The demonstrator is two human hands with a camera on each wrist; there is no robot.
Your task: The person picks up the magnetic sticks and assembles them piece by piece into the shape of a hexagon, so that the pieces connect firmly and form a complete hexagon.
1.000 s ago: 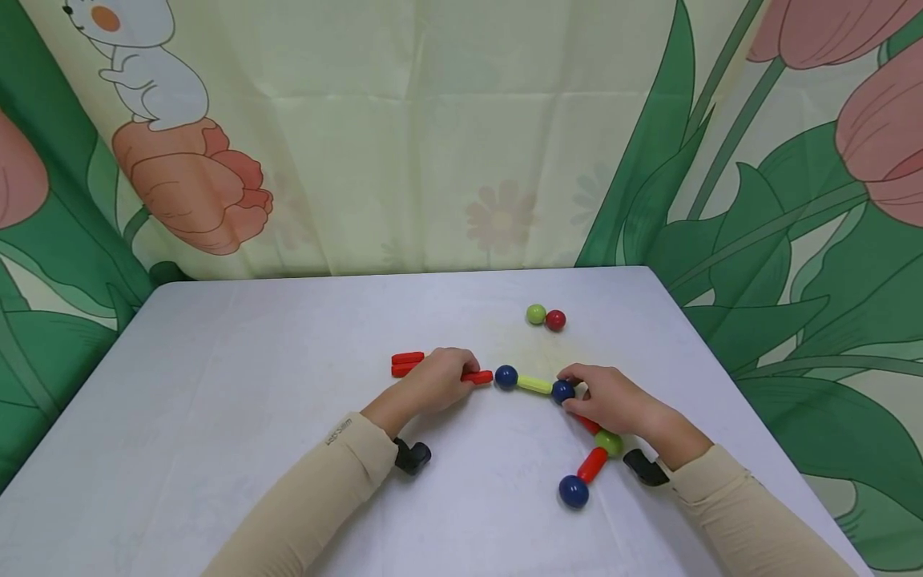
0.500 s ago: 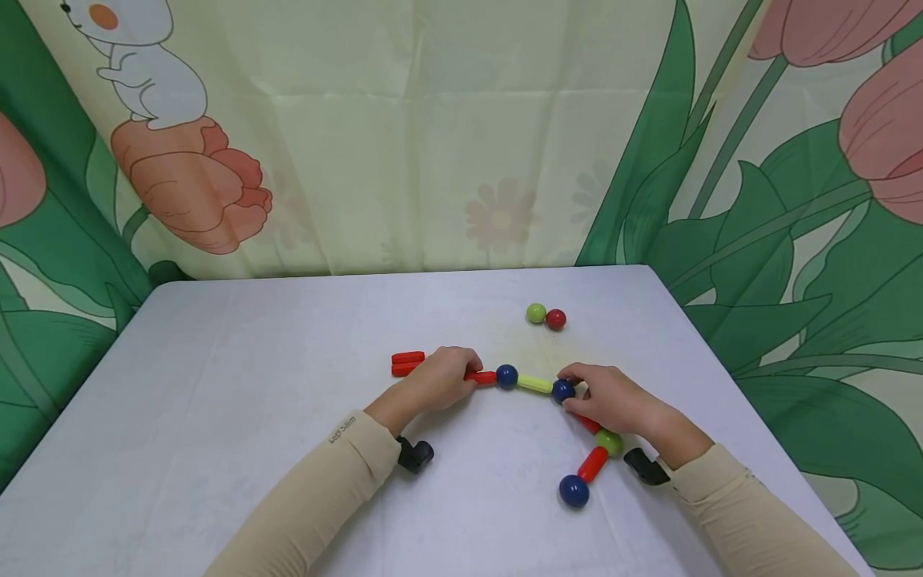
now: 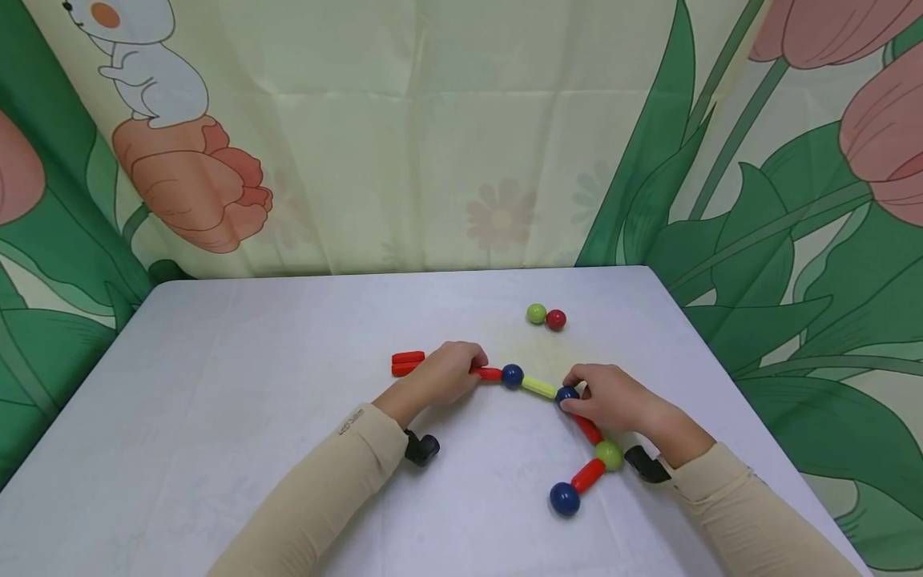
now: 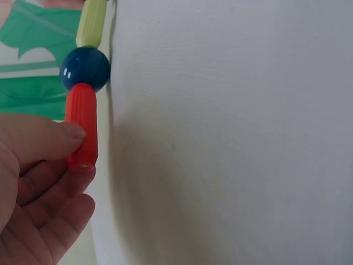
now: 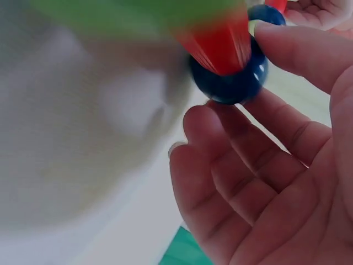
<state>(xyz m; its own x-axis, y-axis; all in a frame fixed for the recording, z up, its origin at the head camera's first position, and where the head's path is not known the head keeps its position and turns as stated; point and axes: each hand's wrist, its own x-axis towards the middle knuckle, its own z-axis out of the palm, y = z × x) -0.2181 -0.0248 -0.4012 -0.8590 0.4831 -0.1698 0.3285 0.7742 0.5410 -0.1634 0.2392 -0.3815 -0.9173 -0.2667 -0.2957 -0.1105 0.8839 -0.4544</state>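
My left hand (image 3: 445, 373) pinches a red magnetic rod (image 4: 83, 118) between thumb and fingers. The rod's far end touches a blue ball (image 3: 513, 376). From that ball a yellow-green rod (image 3: 539, 388) runs to a second blue ball (image 5: 227, 83), which my right hand (image 3: 613, 398) holds between thumb and fingers. Past it, the chain bends toward me through a red rod (image 3: 588, 429), a green ball (image 3: 609, 456) and another red rod (image 3: 588, 476). A third blue ball (image 3: 565, 498) ends it.
Two loose red rods (image 3: 408, 357) lie side by side left of my left hand, partly hidden by it. A green ball (image 3: 536, 313) and a red ball (image 3: 556, 320) touch each other farther back on the white table (image 3: 274, 361). A printed curtain (image 3: 433, 160) hangs behind.
The red rod in my left hand has moved right and met the blue ball, closing a small gap. The chain has since shifted slightly right, and its near end has swung left and toward me.
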